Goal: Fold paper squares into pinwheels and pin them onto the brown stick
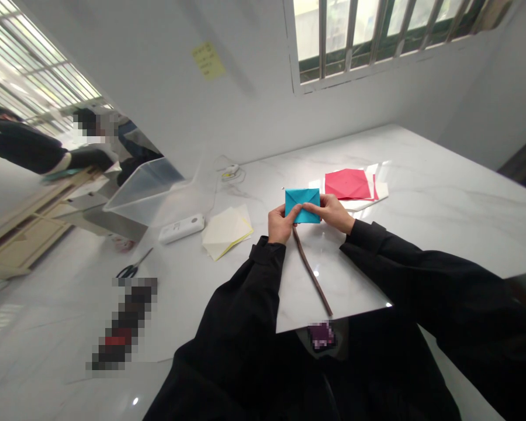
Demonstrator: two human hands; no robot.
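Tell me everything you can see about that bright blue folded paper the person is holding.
The folded turquoise paper is a small, thin, matte rectangle, with diagonal folds meeting near its middle like an envelope flap. Its edges look crisp and it lies roughly flat. The left hand holds its lower left side, while fingers of the right hand press in from the right, reaching towards its centre. It sits above a white marble table; whether it touches the table cannot be told.

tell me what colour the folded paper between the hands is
The folded paper is turquoise blue, clearest in the head view.
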